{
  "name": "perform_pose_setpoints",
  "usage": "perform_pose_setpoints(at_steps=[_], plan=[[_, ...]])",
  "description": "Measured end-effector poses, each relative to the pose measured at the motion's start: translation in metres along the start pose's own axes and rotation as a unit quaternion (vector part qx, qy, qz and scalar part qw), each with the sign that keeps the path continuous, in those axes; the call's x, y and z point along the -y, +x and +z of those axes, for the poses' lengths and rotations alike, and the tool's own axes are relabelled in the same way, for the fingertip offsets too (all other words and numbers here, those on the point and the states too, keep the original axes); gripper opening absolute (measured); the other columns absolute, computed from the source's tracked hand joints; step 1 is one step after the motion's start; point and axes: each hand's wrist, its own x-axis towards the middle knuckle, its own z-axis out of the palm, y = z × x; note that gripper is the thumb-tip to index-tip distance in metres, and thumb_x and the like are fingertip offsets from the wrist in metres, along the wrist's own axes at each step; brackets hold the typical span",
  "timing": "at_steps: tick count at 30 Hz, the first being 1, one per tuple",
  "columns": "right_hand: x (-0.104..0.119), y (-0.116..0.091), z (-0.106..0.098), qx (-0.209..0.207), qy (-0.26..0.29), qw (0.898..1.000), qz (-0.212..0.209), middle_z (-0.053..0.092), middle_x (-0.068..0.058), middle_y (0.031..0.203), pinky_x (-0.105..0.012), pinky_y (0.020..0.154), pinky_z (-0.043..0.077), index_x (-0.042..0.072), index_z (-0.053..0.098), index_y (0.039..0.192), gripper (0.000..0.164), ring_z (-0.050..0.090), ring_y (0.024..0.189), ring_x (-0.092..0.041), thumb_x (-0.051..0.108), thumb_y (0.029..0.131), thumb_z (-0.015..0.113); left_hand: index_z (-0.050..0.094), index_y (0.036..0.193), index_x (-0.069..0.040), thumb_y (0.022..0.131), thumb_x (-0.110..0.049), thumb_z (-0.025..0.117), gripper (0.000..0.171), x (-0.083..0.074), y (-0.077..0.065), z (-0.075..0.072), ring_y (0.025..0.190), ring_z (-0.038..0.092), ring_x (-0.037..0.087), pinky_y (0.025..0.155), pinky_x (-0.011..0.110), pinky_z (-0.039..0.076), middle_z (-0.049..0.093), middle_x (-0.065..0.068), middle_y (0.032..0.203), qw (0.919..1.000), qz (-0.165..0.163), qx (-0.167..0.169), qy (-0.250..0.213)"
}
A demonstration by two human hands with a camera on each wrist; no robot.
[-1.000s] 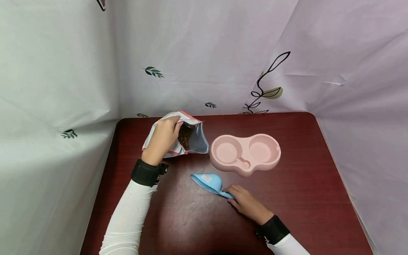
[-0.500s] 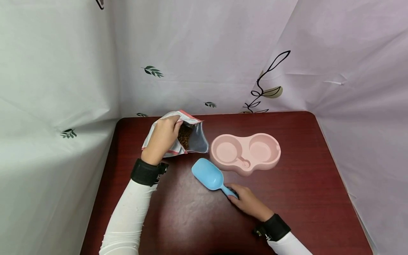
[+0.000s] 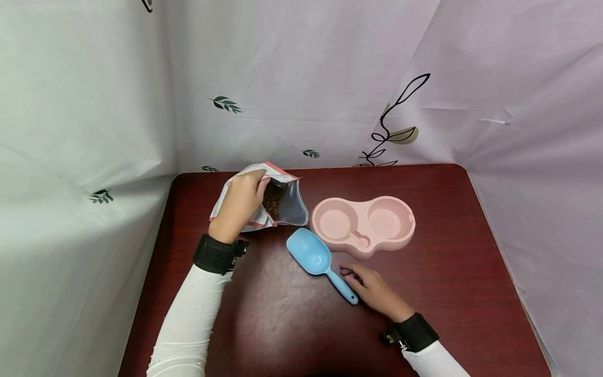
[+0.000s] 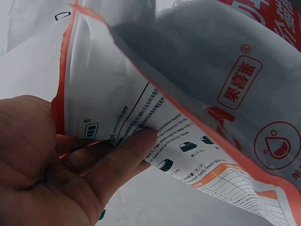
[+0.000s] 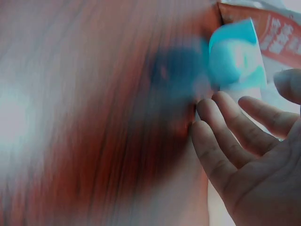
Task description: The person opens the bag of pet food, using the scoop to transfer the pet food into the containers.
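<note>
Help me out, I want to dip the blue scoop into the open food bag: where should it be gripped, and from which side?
Probably the handle of the blue scoop, from its near right end beside the right hand. The scoop lies flat on the table, bowl up, pointing toward the bag that the left hand holds open.

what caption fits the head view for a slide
Left hand holds an open kibble bag while the right hand rests by a blue scoop beside a pink double bowl.
</note>
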Motion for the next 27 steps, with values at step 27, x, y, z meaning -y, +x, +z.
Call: perform_pose_setpoints(at_steps=[27], plan=[[0.002,0.024,0.015,0.239,0.366,0.886,0.152,0.065,-0.024,0.097,-0.025,0.061,0.053,-0.011,0.049,0.138,0.035,0.060,0.069,-0.013,0.011,0.110,0.047,0.072,0.121,0.004,0.106,-0.016,0.060,0.027,-0.001,0.002,0.002,0.099,0.072,0.036,0.079,0.046,0.058,0.075,0.022,0.111,1.0000,0.001,-0.002,-0.003]])
